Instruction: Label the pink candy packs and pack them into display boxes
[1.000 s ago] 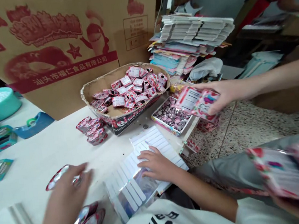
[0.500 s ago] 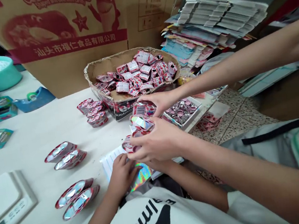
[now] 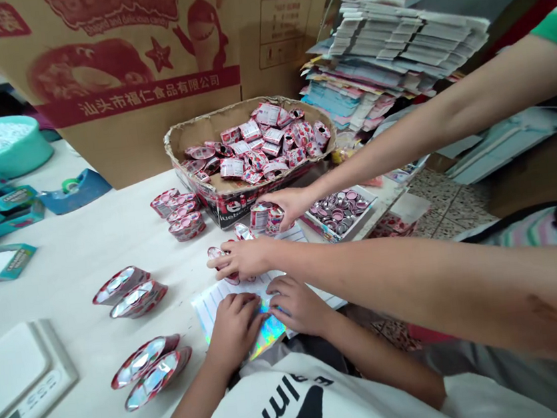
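Note:
My left hand [image 3: 236, 328] rests on a shiny holographic sheet [image 3: 268, 334], its fingers bent and pinched at the sheet's edge. From the other side my right hand [image 3: 297, 305] grips the same sheet, with curled fingers and its thumb near my left thumb. Beneath lies a white lined sheet [image 3: 208, 305]. Just beyond, a co-worker's hand [image 3: 248, 258] holds small red-and-white printed packs [image 3: 220, 259] with shiny ends. The co-worker's other hand [image 3: 291, 204] is around similar packs [image 3: 260, 216] by the basket. What lies under my fingertips is hidden.
A cardboard basket [image 3: 190, 185] full of packs stands ahead, with a box of small caps [image 3: 342, 212] to its right. Standing packs [image 3: 138, 299] and a white scale [image 3: 25, 392] are on the left. The co-worker's forearms cross from the right.
My right hand, mostly hidden behind the co-worker's hand before, now shows on the sheet. The co-worker's nearer hand has moved left and forward with packs, setting them lower on the table.

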Motion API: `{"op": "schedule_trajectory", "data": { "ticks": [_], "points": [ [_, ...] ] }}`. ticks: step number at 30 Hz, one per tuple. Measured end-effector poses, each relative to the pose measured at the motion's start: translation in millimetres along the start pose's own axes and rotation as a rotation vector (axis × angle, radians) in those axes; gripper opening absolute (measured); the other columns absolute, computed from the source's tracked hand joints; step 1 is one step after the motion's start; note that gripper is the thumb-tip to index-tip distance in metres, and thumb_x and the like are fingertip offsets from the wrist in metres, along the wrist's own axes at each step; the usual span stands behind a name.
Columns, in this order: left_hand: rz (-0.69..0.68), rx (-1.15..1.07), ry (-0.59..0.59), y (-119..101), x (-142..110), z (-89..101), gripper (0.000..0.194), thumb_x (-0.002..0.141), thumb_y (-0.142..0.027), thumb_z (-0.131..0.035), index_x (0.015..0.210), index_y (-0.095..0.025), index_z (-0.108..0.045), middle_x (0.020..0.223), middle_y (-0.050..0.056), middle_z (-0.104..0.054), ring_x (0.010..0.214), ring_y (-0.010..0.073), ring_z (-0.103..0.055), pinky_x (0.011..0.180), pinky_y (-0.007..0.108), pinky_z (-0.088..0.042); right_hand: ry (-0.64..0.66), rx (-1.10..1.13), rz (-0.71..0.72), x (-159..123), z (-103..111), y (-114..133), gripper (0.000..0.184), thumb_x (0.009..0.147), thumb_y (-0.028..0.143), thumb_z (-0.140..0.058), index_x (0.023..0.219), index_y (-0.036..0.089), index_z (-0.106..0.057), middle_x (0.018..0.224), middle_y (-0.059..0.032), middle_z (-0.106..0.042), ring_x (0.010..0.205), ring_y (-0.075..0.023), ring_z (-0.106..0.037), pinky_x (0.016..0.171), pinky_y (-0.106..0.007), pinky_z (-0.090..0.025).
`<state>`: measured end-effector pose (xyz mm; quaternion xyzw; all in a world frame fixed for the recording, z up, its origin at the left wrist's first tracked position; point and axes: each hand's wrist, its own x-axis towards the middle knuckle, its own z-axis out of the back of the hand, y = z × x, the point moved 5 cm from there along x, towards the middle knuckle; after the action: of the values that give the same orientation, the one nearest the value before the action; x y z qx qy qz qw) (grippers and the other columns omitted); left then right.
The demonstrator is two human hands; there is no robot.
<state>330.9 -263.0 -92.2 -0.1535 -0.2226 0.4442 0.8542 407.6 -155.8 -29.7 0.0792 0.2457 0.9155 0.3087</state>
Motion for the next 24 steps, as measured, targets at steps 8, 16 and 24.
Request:
{"op": "schedule_trajectory", "data": {
  "ticks": [8, 16, 24],
  "points": [
    [-0.024, -0.067, -0.072, -1.7, 2.3, 6.4, 0.021, 0.09, -0.035, -0.061, 0.105, -0.021, -0.067, 0.104, 0.009, -0.067, 0.097, 0.0234, -0.06, 0.083, 0.04, -0.05, 0.079, 0.04, 0.266, 2.5, 0.1, 1.4, 0.027, 0.07, 0.01, -0.071, 0.06, 0.035, -0.071, 0.116, 0.0078, -0.068, 0.131, -0.026, -0.046, 0.102, -0.05, -0.038],
    [0.563, -0.244, -0.441, 30.2, -13.6, 21.9, 0.044, 0.071, -0.048, -0.077, 0.094, -0.02, -0.053, 0.081, -0.002, -0.048, 0.068, 0.0145, -0.051, 0.06, 0.03, -0.048, -0.016, 0.326, 0.126, -84.7, -2.3, -2.2, 0.023, 0.074, 0.007, -0.065, 0.069, 0.029, -0.07, 0.101, 0.0041, -0.072, 0.107, -0.0211, -0.062, 0.096, -0.041, -0.047],
    [0.518, -0.22, -0.364, 17.6, 34.7, 33.2, 0.107, 0.066, -0.055, -0.079, 0.149, -0.02, -0.023, 0.142, 0.016, -0.038, 0.134, 0.0344, -0.038, 0.111, 0.053, -0.037, -0.631, 0.422, -0.167, -162.9, -23.0, 28.6, 0.011, 0.085, 0.016, -0.064, 0.078, 0.021, -0.058, 0.081, -0.0021, -0.067, 0.081, -0.0176, -0.062, 0.079, -0.034, -0.047]
  ]
}}
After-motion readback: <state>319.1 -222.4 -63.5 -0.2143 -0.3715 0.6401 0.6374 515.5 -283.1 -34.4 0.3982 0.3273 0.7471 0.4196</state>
